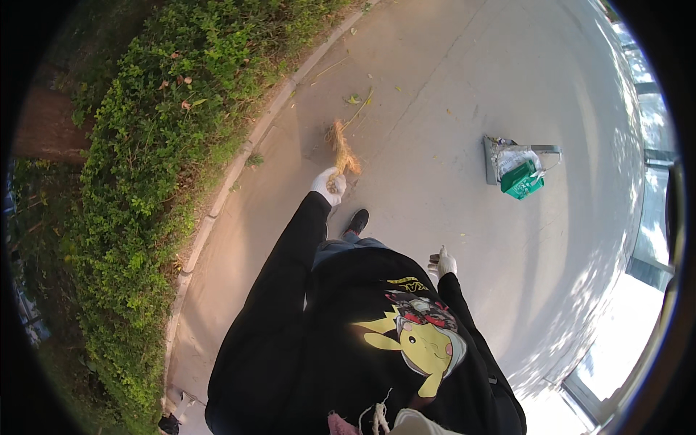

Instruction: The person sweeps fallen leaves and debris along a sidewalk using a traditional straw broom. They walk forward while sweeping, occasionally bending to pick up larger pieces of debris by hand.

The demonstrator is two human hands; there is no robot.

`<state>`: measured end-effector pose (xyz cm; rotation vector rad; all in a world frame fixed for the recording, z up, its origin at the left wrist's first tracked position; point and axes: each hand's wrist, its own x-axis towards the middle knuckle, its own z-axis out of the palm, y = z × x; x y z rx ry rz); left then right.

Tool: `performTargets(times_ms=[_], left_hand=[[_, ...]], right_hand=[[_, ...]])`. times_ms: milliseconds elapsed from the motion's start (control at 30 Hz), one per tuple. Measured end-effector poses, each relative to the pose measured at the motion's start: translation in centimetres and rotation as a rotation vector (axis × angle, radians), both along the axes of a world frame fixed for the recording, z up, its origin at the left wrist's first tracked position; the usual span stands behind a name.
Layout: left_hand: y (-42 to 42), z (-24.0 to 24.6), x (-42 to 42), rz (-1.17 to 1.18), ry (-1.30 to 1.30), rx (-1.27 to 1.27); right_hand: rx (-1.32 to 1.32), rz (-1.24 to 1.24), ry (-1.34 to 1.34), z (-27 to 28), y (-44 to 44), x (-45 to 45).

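My left hand [329, 186], in a white knitted glove, is closed around the handle of a short straw hand broom [343, 149]. The broom's bristles are over the pavement, beyond my shoe. My right hand [444, 263], also gloved in white, hangs at my right side with its fingers apart and nothing in it. Dry stems and leaves [353, 100] lie on the pavement just past the bristles. Farther to the right stands a grey dustpan [490, 166] holding crumpled wrappers and a green packet [522, 179].
A concrete kerb [255, 136] curves along the left side, with a leafy green hedge [147, 179] behind it and a tree trunk [49, 126] at the far left. Glass panels [655, 163] line the right edge. Small leaves are scattered over the pavement [424, 179].
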<state>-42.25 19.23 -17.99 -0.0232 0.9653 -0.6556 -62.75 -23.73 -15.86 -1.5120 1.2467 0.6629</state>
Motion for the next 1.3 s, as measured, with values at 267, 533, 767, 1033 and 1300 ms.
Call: performTargets(times_ms=[267, 533, 767, 1033, 1300], left_hand=[[-13.5, 2.3, 4.6, -0.433, -0.160, 0.329], [-23.7, 4.5, 4.0, -1.150, -0.002, -0.002], [-42.8, -2.0, -0.3, -1.663, -0.225, 0.015], [-55.3, -6.7, 7.0, -1.424, 0.002, 0.061], [-42.8, -7.2, 31.4, -1.061, -0.131, 0.291]], right_hand=[[-0.080, -0.336, 0.185, -1.2, -2.6, -12.3], [-0.183, 0.015, 0.493, -3.4, 5.2, -16.4], [-0.258, -0.309, 0.473, 2.6, 6.0, -11.8], [-0.137, -0.344, 0.652, 7.3, 4.6, -5.8], [-0.073, -0.097, 0.606, 5.0, -7.0, 7.0]])
